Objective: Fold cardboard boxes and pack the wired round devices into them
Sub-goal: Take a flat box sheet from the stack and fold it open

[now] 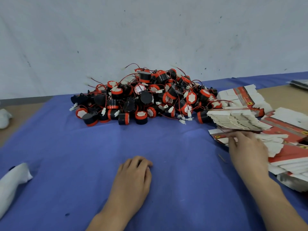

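A big heap of black-and-red round devices (143, 97) with thin red wires and white plugs lies at the back of the blue cloth (83, 155). Several stacks of flat red-and-white cardboard boxes (236, 120) are fanned out on the right. My right hand (246, 150) reaches onto the nearest flat box (218, 135), fingertips on its edge below the fanned stack. Whether it pinches the box is unclear. My left hand (135, 174) rests on the cloth in the middle, fingers loosely curled, holding nothing.
A white cloth bundle (13, 180) lies at the front left, another white one (4, 117) at the far left edge. Bare brown table (275, 92) shows at the back right, with a dark flat item (300, 83) on it. A pale wall stands behind the heap.
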Motion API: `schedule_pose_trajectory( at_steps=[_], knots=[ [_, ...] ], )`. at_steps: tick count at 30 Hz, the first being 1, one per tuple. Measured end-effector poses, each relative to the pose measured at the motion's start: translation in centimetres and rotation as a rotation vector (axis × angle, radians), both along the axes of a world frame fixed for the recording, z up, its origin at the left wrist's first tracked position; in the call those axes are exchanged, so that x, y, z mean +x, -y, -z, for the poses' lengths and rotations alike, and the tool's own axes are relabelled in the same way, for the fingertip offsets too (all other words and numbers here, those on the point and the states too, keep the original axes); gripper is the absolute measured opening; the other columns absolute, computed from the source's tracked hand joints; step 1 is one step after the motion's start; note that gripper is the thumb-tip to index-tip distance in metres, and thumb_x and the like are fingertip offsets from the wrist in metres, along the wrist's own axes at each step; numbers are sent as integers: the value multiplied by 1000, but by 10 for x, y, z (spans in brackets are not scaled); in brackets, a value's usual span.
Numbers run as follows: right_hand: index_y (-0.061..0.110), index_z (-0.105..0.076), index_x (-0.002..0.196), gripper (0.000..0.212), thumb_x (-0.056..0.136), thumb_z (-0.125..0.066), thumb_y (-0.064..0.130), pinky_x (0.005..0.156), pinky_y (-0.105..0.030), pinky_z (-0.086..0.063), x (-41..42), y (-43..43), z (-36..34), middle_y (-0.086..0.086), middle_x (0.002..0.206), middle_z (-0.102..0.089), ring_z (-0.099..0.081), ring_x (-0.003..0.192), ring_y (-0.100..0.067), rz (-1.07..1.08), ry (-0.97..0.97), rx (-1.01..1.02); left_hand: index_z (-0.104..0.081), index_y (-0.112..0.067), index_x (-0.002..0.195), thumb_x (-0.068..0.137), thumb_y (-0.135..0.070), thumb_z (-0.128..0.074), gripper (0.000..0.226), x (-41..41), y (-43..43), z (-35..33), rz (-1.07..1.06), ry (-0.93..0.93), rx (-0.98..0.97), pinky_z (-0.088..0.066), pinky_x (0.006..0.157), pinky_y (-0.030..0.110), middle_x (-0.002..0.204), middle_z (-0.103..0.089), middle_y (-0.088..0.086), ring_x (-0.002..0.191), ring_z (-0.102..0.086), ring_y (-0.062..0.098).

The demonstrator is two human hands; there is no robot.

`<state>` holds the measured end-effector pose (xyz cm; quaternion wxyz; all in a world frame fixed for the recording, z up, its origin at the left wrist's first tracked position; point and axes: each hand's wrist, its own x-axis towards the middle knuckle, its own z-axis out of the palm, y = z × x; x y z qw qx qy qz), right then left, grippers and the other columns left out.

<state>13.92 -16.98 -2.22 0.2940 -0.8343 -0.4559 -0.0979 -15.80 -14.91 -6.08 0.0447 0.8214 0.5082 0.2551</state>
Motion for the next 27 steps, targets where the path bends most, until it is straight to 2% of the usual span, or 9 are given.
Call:
schedule_pose_trajectory(
  at_steps=[3, 5, 8, 13, 17, 20, 24, 27],
  knots=[
    [21, -62, 130, 39, 98, -55, 41, 102, -50, -36, -4, 1, 2, -15, 130, -60, -51, 119, -43, 28, 54, -175, -66, -25, 107, 98, -19, -50, 19, 0, -1, 2, 6, 12, 15, -43, 90, 29, 110, -59, -14, 99, -56, 11],
    [22, -60, 134, 43, 96, -57, 43, 102, -50, -36, -6, -3, 2, -15, 131, -59, -50, 120, -42, 42, 73, -183, -66, -25, 105, 97, -19, -50, 18, 0, -2, 3, 5, 8, 28, -45, 88, 30, 108, -59, -13, 98, -56, 12],
    [18, -67, 124, 38, 97, -54, 41, 98, -50, -36, -5, -10, 2, -18, 124, -62, -51, 116, -44, 90, 49, -134, -66, -26, 104, 97, -20, -48, 20, 0, -2, 4, 5, 2, 51, -45, 87, 30, 107, -59, -14, 96, -56, 11],
    [10, -73, 105, 43, 102, -46, 44, 90, -51, -37, 4, -17, -3, -21, 106, -68, -56, 101, -48, 133, 71, -6, -65, -26, 105, 97, -18, -53, 17, 0, -3, 4, -3, -8, 48, -42, 87, 27, 108, -58, -14, 96, -56, 10],
    [2, -71, 98, 36, 103, -51, 32, 97, -53, -33, 16, -26, -9, -25, 105, -69, -55, 104, -48, 112, 90, 128, -65, -27, 106, 97, -20, -51, 18, -1, -3, 5, 5, -20, 59, -39, 87, 23, 109, -57, -15, 96, -54, 8],
    [-1, -72, 95, 33, 102, -55, 26, 95, -57, -35, 15, -28, -9, -26, 102, -68, -55, 100, -50, 44, 172, 247, -64, -28, 108, 98, -22, -49, 19, -1, -3, 4, 9, -27, 62, -40, 88, 24, 111, -57, -15, 99, -53, 7],
    [2, -74, 95, 42, 101, -45, 32, 87, -55, -40, -6, -25, -28, -22, 99, -67, -58, 93, -48, -145, 303, 435, -59, -31, 119, 102, -29, -39, 26, 0, -2, 1, 11, -21, 44, -36, 95, 23, 121, -53, -17, 107, -49, 5],
    [8, -73, 93, 36, 100, -43, 26, 83, -47, -40, -41, -15, -47, -15, 100, -66, -57, 92, -42, -388, 276, 521, -41, -34, 139, 102, -45, -37, 40, 2, 3, -9, -9, 154, 6, -35, 103, 23, 137, -45, -18, 122, -44, 4]
  ],
)
